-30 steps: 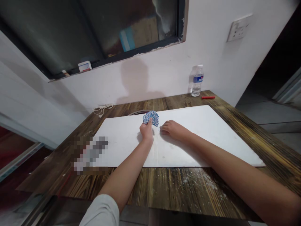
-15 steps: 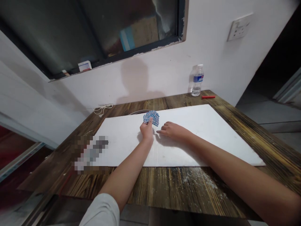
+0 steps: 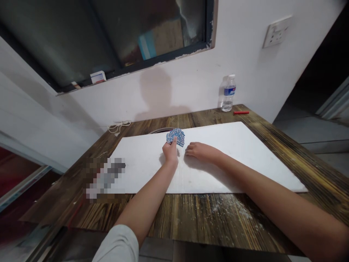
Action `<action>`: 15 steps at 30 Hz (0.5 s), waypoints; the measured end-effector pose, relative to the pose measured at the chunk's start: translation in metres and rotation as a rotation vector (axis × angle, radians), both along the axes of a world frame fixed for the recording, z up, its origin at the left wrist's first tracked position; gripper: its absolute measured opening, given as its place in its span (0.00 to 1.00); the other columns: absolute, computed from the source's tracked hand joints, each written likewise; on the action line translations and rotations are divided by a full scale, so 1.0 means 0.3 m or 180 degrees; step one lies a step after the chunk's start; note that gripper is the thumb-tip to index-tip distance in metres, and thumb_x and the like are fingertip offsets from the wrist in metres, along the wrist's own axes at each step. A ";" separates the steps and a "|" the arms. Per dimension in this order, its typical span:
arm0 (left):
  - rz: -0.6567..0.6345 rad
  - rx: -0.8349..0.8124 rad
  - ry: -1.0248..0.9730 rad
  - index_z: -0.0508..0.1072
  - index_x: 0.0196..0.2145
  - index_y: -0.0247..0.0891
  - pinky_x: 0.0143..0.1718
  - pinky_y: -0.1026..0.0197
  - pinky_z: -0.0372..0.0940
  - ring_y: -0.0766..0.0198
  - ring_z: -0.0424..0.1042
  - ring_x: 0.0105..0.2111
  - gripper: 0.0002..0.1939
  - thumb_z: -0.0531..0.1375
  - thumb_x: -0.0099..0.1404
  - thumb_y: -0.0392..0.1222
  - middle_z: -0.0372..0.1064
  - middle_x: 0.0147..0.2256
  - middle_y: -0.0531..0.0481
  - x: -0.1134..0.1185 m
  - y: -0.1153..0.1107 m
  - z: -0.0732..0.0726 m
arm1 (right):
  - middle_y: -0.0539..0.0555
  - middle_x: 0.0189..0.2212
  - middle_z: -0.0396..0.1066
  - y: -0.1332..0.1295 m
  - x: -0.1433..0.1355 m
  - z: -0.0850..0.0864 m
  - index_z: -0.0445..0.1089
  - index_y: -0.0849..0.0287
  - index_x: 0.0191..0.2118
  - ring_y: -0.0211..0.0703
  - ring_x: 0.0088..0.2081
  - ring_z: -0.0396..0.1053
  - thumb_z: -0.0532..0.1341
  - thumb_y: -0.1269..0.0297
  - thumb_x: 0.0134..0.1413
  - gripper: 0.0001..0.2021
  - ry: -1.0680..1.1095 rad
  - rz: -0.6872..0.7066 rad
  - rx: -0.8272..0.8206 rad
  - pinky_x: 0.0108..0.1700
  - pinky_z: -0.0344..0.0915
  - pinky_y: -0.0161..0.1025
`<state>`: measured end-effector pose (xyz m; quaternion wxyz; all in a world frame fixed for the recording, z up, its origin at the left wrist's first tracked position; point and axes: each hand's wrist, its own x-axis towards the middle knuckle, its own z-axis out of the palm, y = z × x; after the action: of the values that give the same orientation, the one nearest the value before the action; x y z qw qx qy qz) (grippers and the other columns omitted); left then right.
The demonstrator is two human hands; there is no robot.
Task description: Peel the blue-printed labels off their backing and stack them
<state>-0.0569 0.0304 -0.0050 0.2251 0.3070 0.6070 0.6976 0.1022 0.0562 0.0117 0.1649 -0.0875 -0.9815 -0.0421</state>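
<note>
My left hand (image 3: 170,150) is closed on a spread fan of playing cards (image 3: 178,137) with blue-and-white patterned faces, thumb lying over their lower middle. It holds them upright above a white board (image 3: 218,134). Just to the right, my right hand (image 3: 198,150) is low over the same board, palm down, fingers curled together. No object shows in those fingers, though their undersides are out of sight. A small gap separates this hand from the cards.
The board lies on a dark wooden table (image 3: 201,214). Along the back are a water bottle (image 3: 228,95), a red pen-like stick (image 3: 241,112) and a white cord (image 3: 117,127). A pixelated patch (image 3: 106,178) covers something at left. A wall and window stand behind.
The index finger of my right hand, stretched toward the left before, has drawn back and curled in with the others. My left hand and the cards stay in place.
</note>
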 end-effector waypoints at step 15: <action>-0.0023 -0.0013 0.0120 0.71 0.21 0.33 0.24 0.66 0.56 0.70 0.60 0.21 0.21 0.67 0.48 0.57 0.65 0.19 0.54 0.000 -0.008 0.011 | 0.59 0.35 0.71 -0.009 -0.003 -0.020 0.72 0.63 0.42 0.45 0.34 0.67 0.56 0.76 0.56 0.10 0.0496 -0.0223 0.0233 0.39 0.62 0.41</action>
<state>-0.0569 0.0280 -0.0019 0.2168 0.3218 0.6114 0.6896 0.1014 0.0536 0.0055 0.2423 -0.1187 -0.9599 -0.0767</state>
